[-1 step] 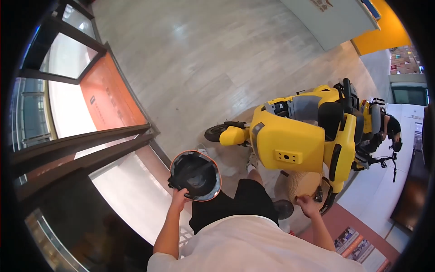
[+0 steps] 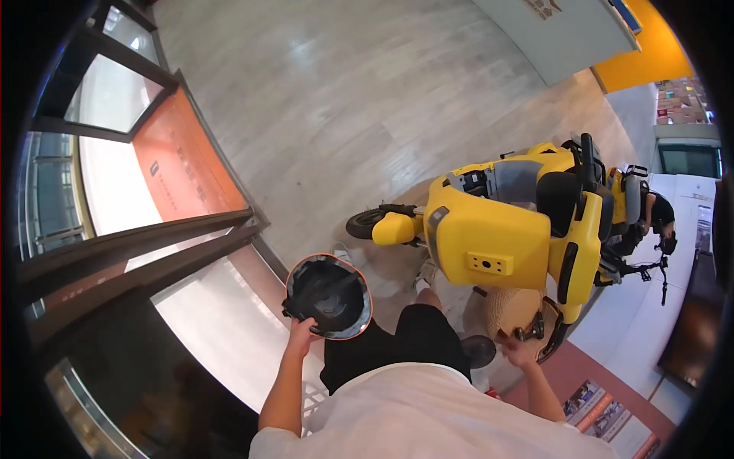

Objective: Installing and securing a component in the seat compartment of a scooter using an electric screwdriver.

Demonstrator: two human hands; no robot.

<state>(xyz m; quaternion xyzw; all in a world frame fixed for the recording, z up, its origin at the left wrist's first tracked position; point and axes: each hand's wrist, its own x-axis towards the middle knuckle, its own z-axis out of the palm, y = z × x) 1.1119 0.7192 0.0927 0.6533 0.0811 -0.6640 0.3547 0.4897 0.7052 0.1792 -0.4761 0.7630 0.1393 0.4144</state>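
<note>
My left hand (image 2: 303, 332) is closed on the edge of an upturned helmet (image 2: 329, 294); its black padded inside faces up and an orange rim runs round it. To the right, my right hand (image 2: 521, 352) is beside a beige woven, hat-like thing (image 2: 514, 310) under the front of a yellow electric scooter (image 2: 489, 237). Its fingers are small and blurred, so whether they grip or merely touch the woven edge is unclear. A small black fitting (image 2: 533, 327) shows just above that hand. A dark round disc (image 2: 479, 352) lies to its left.
Glass doors with dark frames (image 2: 138, 237) and an orange panel (image 2: 183, 157) line the left. Grey wood-look floor (image 2: 329, 115) spreads ahead. A grey counter (image 2: 558, 38) stands far right. Another person in dark clothes (image 2: 661, 214) is beyond the scooter, near a black handlebar (image 2: 650, 268).
My right hand has shifted slightly down from the woven thing, and more of the black fitting shows above it. The left hand and helmet are nearly still.
</note>
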